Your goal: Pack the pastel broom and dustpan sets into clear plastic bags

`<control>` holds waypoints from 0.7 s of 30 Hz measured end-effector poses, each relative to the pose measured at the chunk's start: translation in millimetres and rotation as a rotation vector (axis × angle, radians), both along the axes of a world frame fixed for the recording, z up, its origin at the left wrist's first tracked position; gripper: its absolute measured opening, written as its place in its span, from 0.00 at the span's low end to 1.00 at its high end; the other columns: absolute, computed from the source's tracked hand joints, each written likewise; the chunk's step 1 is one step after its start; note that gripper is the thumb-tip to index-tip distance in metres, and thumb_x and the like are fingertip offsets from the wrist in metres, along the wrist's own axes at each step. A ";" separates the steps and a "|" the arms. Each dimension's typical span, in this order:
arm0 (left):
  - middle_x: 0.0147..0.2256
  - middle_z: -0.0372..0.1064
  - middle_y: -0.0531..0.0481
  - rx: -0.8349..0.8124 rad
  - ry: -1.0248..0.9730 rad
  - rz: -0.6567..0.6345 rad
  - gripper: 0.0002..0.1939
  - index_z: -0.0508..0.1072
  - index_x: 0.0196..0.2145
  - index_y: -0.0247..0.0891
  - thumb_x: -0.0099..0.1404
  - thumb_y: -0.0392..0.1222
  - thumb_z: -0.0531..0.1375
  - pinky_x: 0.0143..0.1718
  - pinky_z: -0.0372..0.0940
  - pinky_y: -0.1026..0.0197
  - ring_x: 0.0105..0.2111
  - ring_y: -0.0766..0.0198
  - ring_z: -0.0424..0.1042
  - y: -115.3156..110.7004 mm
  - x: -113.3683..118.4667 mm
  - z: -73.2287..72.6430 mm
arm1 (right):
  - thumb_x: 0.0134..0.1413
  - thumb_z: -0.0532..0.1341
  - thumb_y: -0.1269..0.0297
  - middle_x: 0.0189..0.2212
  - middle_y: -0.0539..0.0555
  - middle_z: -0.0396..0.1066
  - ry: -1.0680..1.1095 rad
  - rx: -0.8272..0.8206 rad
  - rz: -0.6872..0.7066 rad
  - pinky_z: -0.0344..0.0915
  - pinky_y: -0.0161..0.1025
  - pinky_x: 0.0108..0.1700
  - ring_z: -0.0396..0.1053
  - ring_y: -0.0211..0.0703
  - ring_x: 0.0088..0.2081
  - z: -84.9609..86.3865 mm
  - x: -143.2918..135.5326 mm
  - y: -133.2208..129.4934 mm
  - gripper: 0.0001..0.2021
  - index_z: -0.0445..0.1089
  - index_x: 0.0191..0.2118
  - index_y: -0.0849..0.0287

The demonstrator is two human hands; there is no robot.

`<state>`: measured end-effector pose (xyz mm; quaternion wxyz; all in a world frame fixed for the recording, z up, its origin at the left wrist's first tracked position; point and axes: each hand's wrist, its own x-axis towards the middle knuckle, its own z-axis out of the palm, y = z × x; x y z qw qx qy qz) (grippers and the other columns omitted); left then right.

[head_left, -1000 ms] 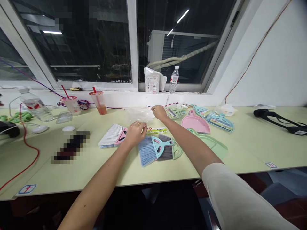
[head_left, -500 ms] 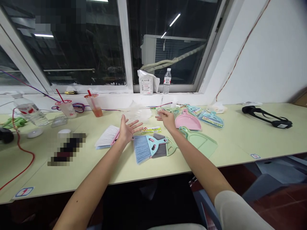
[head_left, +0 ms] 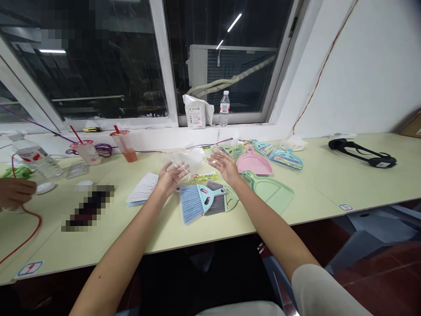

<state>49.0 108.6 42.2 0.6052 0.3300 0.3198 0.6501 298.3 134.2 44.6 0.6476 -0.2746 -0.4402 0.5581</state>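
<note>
Our left hand (head_left: 171, 179) and right hand (head_left: 226, 168) splay wide, empty. Crinkled film (head_left: 184, 158) lies at their eleven o'clock, bristly brush (head_left: 194, 202) at six.

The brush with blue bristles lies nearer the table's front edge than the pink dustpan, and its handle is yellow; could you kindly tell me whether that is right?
Not quite: in the head view, the handle is light blue, not yellow. The brush with blue bristles does lie nearer the table's front edge than the pink dustpan.
</note>
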 end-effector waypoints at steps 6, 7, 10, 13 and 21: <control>0.53 0.75 0.35 0.068 0.064 -0.047 0.27 0.63 0.50 0.39 0.56 0.27 0.68 0.54 0.72 0.44 0.55 0.46 0.76 -5.7 7.4 1.1 | 0.55 0.67 0.58 0.50 0.61 0.77 0.044 -0.180 0.419 0.75 0.55 0.54 0.78 0.57 0.52 -1.6 -3.9 -7.6 0.17 0.66 0.48 0.55; 0.52 0.76 0.35 0.078 0.076 -0.062 0.24 0.65 0.47 0.38 0.57 0.28 0.69 0.54 0.72 0.44 0.54 0.46 0.77 -6.0 7.9 0.8 | 0.54 0.68 0.61 0.50 0.61 0.77 0.032 -0.176 0.446 0.75 0.54 0.54 0.78 0.56 0.51 -2.9 -4.7 -8.5 0.18 0.66 0.48 0.56; 0.45 0.78 0.36 0.076 0.138 -0.070 0.13 0.69 0.40 0.35 0.59 0.33 0.68 0.51 0.74 0.46 0.50 0.46 0.79 -4.8 7.7 -1.1 | 0.50 0.69 0.72 0.48 0.60 0.78 0.011 -0.167 0.395 0.77 0.51 0.51 0.80 0.53 0.46 -7.8 -5.1 -7.7 0.21 0.66 0.49 0.56; 0.39 0.78 0.38 0.046 0.200 -0.033 0.06 0.71 0.36 0.34 0.64 0.38 0.64 0.43 0.76 0.48 0.43 0.48 0.81 -2.5 7.2 -2.8 | 0.49 0.67 0.80 0.44 0.59 0.80 0.012 -0.215 0.274 0.78 0.47 0.47 0.81 0.50 0.42 -12.8 -1.3 -1.7 0.22 0.66 0.49 0.58; 0.39 0.77 0.34 0.042 0.338 0.007 0.22 0.75 0.37 0.30 0.73 0.54 0.53 0.30 0.74 0.54 0.33 0.52 0.81 -6.2 11.2 1.6 | 0.48 0.65 0.83 0.41 0.55 0.80 0.039 -0.191 0.125 0.78 0.39 0.40 0.81 0.45 0.38 -18.2 13.8 15.4 0.20 0.69 0.45 0.58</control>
